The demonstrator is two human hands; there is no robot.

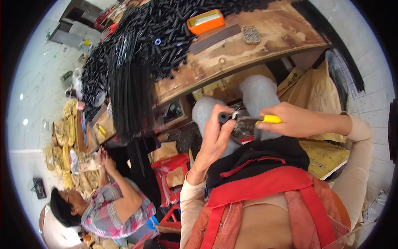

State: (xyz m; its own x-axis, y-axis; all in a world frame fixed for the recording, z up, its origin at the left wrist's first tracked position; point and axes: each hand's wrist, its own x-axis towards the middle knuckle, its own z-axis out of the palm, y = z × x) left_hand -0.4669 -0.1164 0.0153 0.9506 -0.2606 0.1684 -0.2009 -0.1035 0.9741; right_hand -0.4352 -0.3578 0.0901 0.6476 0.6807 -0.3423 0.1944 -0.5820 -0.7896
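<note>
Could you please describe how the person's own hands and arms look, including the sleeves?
The left hand and right hand are both bare. The left sleeve and right sleeve are long, plain and pale cream; the right one stops short of the wrist, leaving some forearm uncovered.

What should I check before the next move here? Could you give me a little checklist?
1. Left hand holding the black cylindrical piece: ok.
2. Right hand gripping the yellow-handled tool: ok.
3. Tool touching the piece: cannot tell, too small.
4. Small grey pieces in view on the bench: ok.
5. Hands over the bench: not ok, they're above the lap.
6. Co-worker's hands well apart: ok.
</note>
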